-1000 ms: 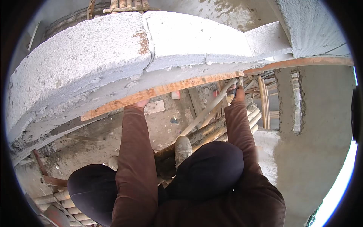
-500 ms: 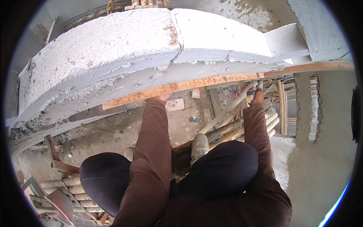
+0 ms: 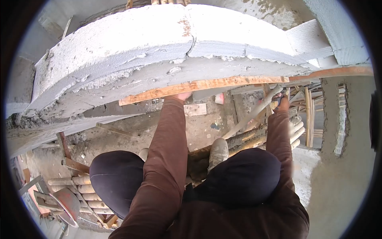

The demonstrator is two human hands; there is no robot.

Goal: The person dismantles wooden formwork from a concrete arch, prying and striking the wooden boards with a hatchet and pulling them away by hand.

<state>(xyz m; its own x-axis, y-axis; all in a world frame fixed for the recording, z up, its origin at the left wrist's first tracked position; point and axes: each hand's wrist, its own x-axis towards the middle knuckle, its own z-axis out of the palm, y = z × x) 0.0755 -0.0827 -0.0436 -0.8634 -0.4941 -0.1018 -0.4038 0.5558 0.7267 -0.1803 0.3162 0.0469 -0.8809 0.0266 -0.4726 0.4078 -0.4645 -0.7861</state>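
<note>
A long wooden board (image 3: 207,84) runs along the lower edge of a mortar-smeared course of white blocks (image 3: 131,36). My left hand (image 3: 182,96) is at the underside of this board, touching or very close to it; its fingers are hidden there. Farther right, my right hand (image 3: 283,103) is closed beside the upper end of a slanting grey pole (image 3: 254,111), just below the board. Its fingers are curled, with something small, partly blue, in or by them that I cannot make out. Whether the hand grips the pole is unclear.
Bamboo poles (image 3: 93,196) lie at lower left, and more bamboo (image 3: 296,131) is under my right arm. A shovel-like reddish pan (image 3: 67,203) stands at far left. My shoe (image 3: 218,153) rests by the bamboo. A plastered wall (image 3: 346,175) rises at right.
The whole view has shifted slightly, so the blocks, board and both arms appear farther right. Both hands keep about the same places along the board.
</note>
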